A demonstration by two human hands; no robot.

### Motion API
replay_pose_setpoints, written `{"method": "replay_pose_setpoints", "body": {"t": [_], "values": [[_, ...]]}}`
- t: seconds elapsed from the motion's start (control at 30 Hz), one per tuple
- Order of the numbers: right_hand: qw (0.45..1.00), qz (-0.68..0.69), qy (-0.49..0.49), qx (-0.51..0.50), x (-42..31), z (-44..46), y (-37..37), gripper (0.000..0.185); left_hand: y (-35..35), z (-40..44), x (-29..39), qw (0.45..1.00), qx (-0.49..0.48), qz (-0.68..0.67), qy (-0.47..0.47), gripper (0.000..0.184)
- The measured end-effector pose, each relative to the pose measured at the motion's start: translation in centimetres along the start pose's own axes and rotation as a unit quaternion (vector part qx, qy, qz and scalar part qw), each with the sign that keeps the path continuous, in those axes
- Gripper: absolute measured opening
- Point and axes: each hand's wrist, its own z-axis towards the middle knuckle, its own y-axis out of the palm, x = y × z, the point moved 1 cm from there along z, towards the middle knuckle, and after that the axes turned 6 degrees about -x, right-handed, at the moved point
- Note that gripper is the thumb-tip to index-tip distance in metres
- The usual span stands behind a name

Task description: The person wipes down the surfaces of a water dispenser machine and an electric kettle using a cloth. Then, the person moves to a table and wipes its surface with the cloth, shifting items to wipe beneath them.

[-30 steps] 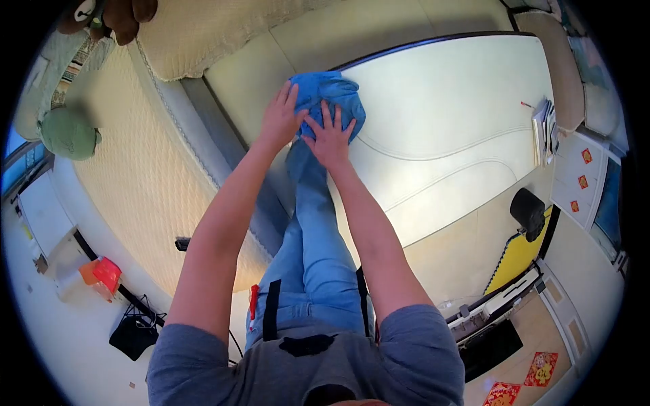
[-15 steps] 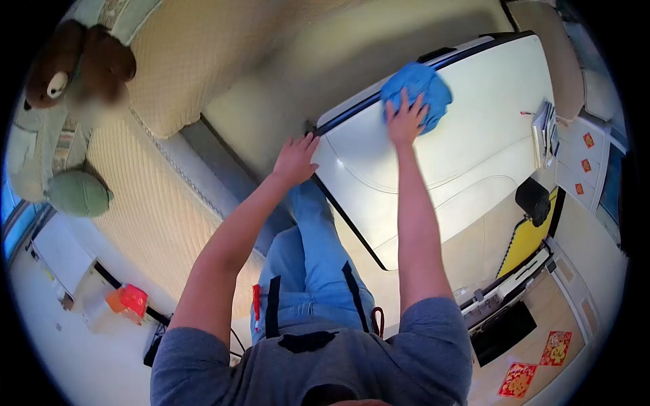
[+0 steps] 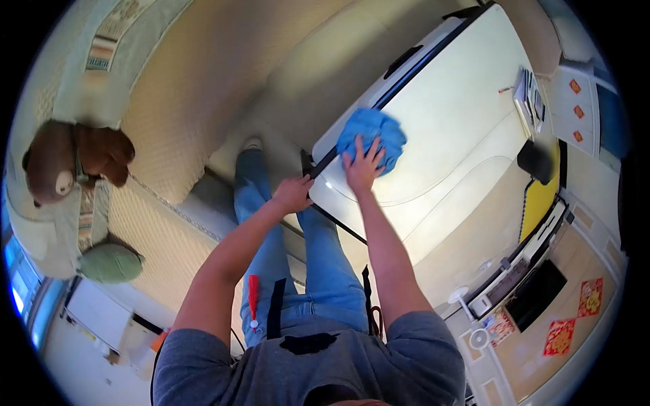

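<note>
A crumpled blue cloth (image 3: 372, 135) lies near the front left part of the white tabletop (image 3: 453, 101), partly over its dark edge. My right hand (image 3: 363, 166) presses flat on the cloth with its fingers spread. At the table's near left corner, my left hand (image 3: 294, 194) rests with its fingers bent over the dark rim. Whether those fingers close on the rim is partly hidden.
Books (image 3: 528, 105) stand at the table's far right. A sofa (image 3: 156, 230) with a brown teddy bear (image 3: 51, 162) and green cushion (image 3: 112, 262) is on the left. A black bin-like object (image 3: 535, 161) is beyond the table's right side.
The blue cloth went from the floor side onto the tabletop, then toward the near left corner under my right hand. My left hand left the cloth and moved to the table's corner. The view has turned.
</note>
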Motion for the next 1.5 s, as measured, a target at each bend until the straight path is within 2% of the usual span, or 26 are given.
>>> {"method": "replay_pose_setpoints", "body": {"t": [0.1,0.17,0.27,0.4,0.53,0.6,0.7,0.77,1.0,1.07,1.3,1.4,1.5], "values": [[0.995,0.014,0.092,0.023,0.3,9.0,-2.6,0.062,-1.4,1.1,-0.8,0.993,-0.117,0.001,0.023,0.068],[0.989,0.029,0.142,0.002,0.9,13.5,-4.8,0.062,-2.3,1.8,-2.0,0.991,-0.123,-0.005,0.051,0.068],[0.984,0.057,0.167,0.002,1.3,15.1,-5.6,0.063,-4.9,1.3,-3.0,0.986,-0.14,-0.023,0.087,0.062],[0.99,0.035,0.131,0.045,-0.6,7.6,-1.9,0.064,-9.1,1.3,-6.0,0.987,-0.117,-0.027,0.105,0.058],[0.991,0.044,0.126,0.016,-5.5,-4.2,2.6,0.066,-12.8,0.6,-9.1,0.993,-0.071,-0.018,0.093,0.051],[0.983,0.057,0.167,-0.049,-8.1,-7.8,3.2,0.068,-14.5,0.8,-9.8,0.993,-0.078,-0.017,0.085,0.048],[0.972,0.063,0.219,-0.051,-9.2,-7.0,3.4,0.068,-17.4,0.7,-9.8,0.992,-0.116,-0.033,0.036,0.047],[0.97,0.072,0.232,-0.032,-8.4,-4.6,3.2,0.068,-16.8,1.1,-10.8,0.996,-0.064,-0.038,0.058,0.047],[0.959,0.073,0.271,0.029,-3.5,9.9,-3.5,0.065,-16.7,5.0,-9.9,0.992,-0.102,-0.045,0.056,0.047],[0.958,0.076,0.274,0.035,-2.0,14.2,-5.6,0.065,-17.0,6.3,-9.1,0.988,-0.091,-0.052,0.112,0.044],[0.962,0.093,0.248,0.058,3.9,27.0,-12.3,0.063,-21.3,13.0,-5.5,0.987,-0.13,-0.031,0.091,0.042],[0.965,0.1,0.233,0.066,4.9,28.3,-13.0,0.063,-23.1,17.0,-4.2,0.988,-0.112,-0.007,0.105,0.042],[0.974,0.095,0.183,0.096,4.0,24.9,-11.9,0.066,-26.2,20.8,-1.3,0.99,-0.114,0.008,0.082,0.041]]}}
